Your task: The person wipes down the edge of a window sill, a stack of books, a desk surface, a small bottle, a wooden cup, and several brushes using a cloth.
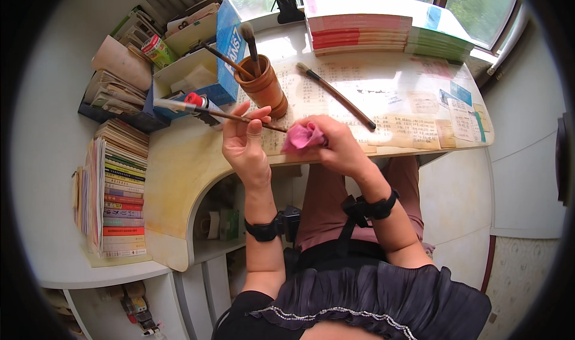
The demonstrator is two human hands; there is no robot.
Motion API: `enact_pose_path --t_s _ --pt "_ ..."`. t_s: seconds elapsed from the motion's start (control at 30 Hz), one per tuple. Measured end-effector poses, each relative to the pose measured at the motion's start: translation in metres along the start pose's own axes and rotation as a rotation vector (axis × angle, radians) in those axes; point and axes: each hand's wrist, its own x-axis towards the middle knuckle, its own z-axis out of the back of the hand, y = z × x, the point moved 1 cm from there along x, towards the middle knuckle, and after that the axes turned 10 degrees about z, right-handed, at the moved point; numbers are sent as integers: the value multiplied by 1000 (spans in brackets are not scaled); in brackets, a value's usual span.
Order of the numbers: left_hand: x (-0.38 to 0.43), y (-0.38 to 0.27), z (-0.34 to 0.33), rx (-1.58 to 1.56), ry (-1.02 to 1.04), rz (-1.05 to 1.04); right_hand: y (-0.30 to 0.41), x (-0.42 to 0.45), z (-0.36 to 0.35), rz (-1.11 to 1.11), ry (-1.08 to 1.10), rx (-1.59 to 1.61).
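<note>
My left hand grips the handle of a thin writing brush between thumb and fingers. Its pale bristle tip points left, in front of a bottle with a red cap. In my right hand is a crumpled pink cloth, which meets the handle's right end; the cloth hides that end. Just beyond my left hand stands a brown wooden brush pot with brushes upright in it. A thicker brush lies slantwise on the desk, beyond my right hand.
Stacked books line the window side of the desk. At the left are a blue box, a dark file box of papers and a tall pile of books. Papers with writing lie at the right end.
</note>
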Motion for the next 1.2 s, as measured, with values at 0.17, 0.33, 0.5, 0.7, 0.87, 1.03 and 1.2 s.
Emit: enact_pose_path --t_s 0.17,0.33,0.5,0.7,0.87,1.03,1.2 --pt "-4 -2 2 40 47 6 -9 -5 -2 -157 -51 159" --pt "-6 -6 -3 31 191 -10 -22 -9 8 -143 -153 -215" --pt "-16 -12 -8 94 321 -37 -13 -6 26 -169 -280 -294" --pt "-17 -15 -10 190 273 -32 -8 -4 56 -258 -451 -161" --pt "-28 1 -25 407 414 99 45 17 24 30 -306 43" --pt "-27 1 -24 360 353 142 44 20 23 162 -160 -56" --pt "-28 27 0 419 213 210 37 19 12 267 -102 -229"
